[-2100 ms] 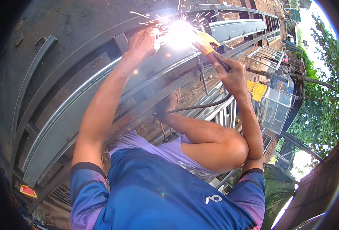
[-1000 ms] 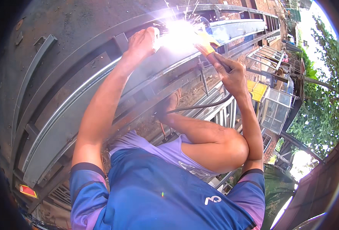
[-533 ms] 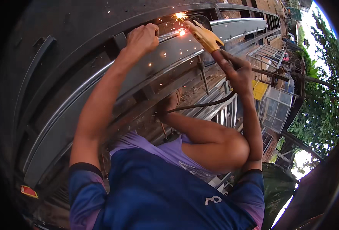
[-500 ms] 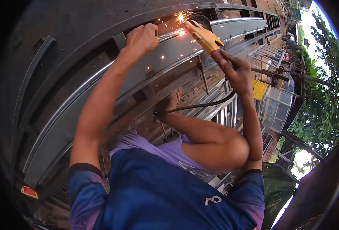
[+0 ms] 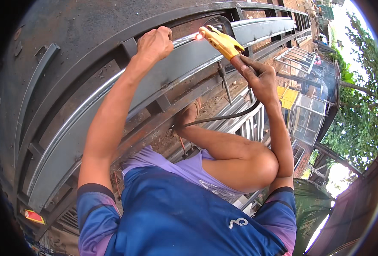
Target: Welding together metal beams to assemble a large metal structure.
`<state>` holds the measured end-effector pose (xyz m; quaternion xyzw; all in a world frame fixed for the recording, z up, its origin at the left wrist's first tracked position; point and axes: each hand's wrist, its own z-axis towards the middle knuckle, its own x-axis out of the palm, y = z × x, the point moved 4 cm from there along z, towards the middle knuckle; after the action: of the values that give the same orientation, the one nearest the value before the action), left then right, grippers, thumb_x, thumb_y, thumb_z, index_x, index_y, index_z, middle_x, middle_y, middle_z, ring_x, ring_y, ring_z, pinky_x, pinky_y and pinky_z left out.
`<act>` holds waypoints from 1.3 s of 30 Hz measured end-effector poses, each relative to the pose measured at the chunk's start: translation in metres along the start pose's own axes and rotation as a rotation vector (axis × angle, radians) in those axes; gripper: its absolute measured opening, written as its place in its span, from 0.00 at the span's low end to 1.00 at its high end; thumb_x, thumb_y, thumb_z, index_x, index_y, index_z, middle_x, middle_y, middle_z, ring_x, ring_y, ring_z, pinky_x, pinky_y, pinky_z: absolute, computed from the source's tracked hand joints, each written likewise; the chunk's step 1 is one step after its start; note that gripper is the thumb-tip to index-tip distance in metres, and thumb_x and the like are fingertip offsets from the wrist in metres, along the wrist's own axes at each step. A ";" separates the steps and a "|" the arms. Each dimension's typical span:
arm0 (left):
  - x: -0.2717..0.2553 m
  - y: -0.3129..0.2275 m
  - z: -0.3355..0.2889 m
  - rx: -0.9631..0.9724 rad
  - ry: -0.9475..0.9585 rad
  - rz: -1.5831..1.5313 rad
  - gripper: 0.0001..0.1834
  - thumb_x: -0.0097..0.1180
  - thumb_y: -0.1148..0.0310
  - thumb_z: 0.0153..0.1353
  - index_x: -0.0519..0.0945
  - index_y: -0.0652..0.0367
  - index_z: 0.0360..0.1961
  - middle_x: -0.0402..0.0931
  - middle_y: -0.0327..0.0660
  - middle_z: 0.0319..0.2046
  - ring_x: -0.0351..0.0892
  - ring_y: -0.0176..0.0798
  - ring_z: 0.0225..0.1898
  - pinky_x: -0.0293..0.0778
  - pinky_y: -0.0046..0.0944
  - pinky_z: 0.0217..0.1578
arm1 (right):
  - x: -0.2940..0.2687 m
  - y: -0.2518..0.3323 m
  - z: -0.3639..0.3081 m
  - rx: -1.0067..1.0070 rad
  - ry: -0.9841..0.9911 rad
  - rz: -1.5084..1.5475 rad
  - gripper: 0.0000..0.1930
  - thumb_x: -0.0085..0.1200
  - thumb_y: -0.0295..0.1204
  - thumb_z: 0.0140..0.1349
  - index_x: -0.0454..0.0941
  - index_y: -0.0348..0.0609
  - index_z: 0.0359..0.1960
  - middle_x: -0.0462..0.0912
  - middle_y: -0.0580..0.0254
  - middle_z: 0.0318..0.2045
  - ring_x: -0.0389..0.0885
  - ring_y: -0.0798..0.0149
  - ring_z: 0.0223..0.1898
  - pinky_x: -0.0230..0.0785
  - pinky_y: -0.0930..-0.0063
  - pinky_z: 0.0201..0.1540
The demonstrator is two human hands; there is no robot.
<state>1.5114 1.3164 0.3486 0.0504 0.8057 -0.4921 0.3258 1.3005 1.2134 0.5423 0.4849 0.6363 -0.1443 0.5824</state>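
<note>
**A:** Head camera, looking down: your left hand point(image 5: 154, 42), at about eleven o'clock, is curled shut over the top edge of the grey steel rail point(image 5: 112, 115) that sweeps from seven o'clock up to one o'clock.

**B:** And your right hand point(image 5: 259, 79)?

**A:** At one o'clock, fist closed around the handle of the yellow electrode holder point(image 5: 221, 40). Its clamp end points toward twelve o'clock, and the orange-hot electrode tip point(image 5: 198, 36) sits touching the rail's upper edge, just beside your left hand.

**B:** Where does the lead run?

**A:** A black welding cable point(image 5: 223, 117) hangs from below your right hand and curves toward the centre, passing your bare foot point(image 5: 188, 117), which rests against the dark gate frame point(image 5: 90, 55) under the rail. Your right knee point(image 5: 257, 166) is bent up at about four o'clock.

**B:** Anything else around you?

**A:** A thin steel rod point(image 5: 224, 83) stands slanted just below the holder. A yellow-topped cabinet point(image 5: 288, 97) sits at three o'clock, with green trees point(image 5: 355, 115) beyond it. A small red and yellow object point(image 5: 34, 216) lies at eight o'clock; what it is cannot be told.
</note>
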 end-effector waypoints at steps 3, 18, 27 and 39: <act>-0.003 -0.003 -0.003 0.033 0.003 0.012 0.09 0.51 0.70 0.51 0.80 0.58 0.32 0.81 0.55 0.34 0.79 0.59 0.41 0.73 0.51 0.42 | 0.001 -0.004 0.001 0.014 0.017 -0.026 0.18 0.58 0.35 0.61 0.80 0.41 0.51 0.85 0.59 0.32 0.78 0.75 0.32 0.71 0.77 0.39; -0.006 0.006 -0.014 0.445 -0.520 -0.106 0.11 0.55 0.71 0.50 0.81 0.58 0.36 0.81 0.56 0.34 0.79 0.59 0.43 0.73 0.50 0.43 | 0.004 -0.009 0.002 0.002 0.002 0.013 0.18 0.59 0.34 0.62 0.80 0.41 0.51 0.86 0.54 0.38 0.80 0.74 0.38 0.72 0.77 0.44; 0.005 0.001 -0.003 0.059 -0.065 -0.032 0.09 0.50 0.69 0.51 0.81 0.58 0.29 0.81 0.57 0.32 0.81 0.61 0.39 0.75 0.53 0.43 | 0.002 -0.004 0.002 -0.019 0.015 -0.046 0.17 0.58 0.34 0.63 0.80 0.40 0.51 0.86 0.57 0.34 0.78 0.77 0.35 0.72 0.78 0.41; 0.005 0.002 -0.008 0.130 -0.084 0.032 0.12 0.54 0.67 0.53 0.80 0.59 0.37 0.80 0.57 0.33 0.80 0.61 0.39 0.74 0.52 0.40 | 0.012 -0.006 0.003 0.015 0.064 -0.026 0.16 0.58 0.31 0.62 0.80 0.40 0.51 0.85 0.52 0.42 0.80 0.73 0.40 0.71 0.77 0.46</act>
<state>1.5049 1.3227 0.3463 0.0639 0.7566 -0.5399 0.3633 1.2994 1.2138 0.5292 0.4854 0.6597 -0.1411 0.5561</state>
